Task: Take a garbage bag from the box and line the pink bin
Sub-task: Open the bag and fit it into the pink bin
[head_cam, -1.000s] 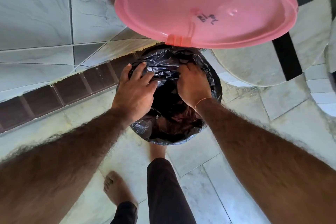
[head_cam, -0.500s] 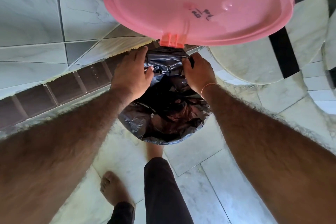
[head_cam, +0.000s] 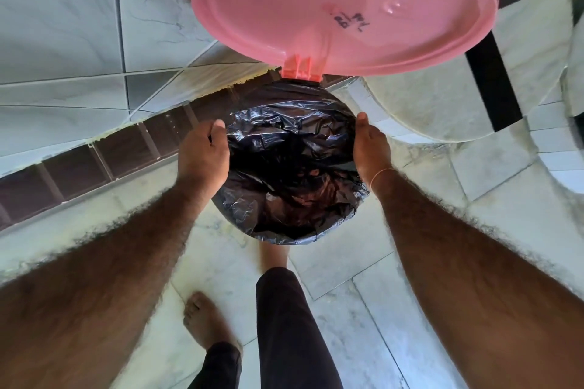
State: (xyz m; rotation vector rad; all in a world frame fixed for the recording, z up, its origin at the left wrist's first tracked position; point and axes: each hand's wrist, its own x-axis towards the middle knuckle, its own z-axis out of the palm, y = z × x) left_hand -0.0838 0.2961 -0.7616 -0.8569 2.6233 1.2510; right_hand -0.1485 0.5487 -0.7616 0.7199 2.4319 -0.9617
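Two hands (head_cam: pixel 203 155) (head_cam: pixel 371 148), one black bag (head_cam: pixel 290 174), one pink lid (head_cam: pixel 344 6) (raised), two bare feet (head_cam: pixel 205 322) (head_cam: pixel 273 257).

Dark handwritten marks on the raised pink lid (head_cam: pixel 347 6), upside down, not legible

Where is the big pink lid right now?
In the head view, the round pink plastic lid stands open at the top, hinged just above the black garbage bag lining the bin.
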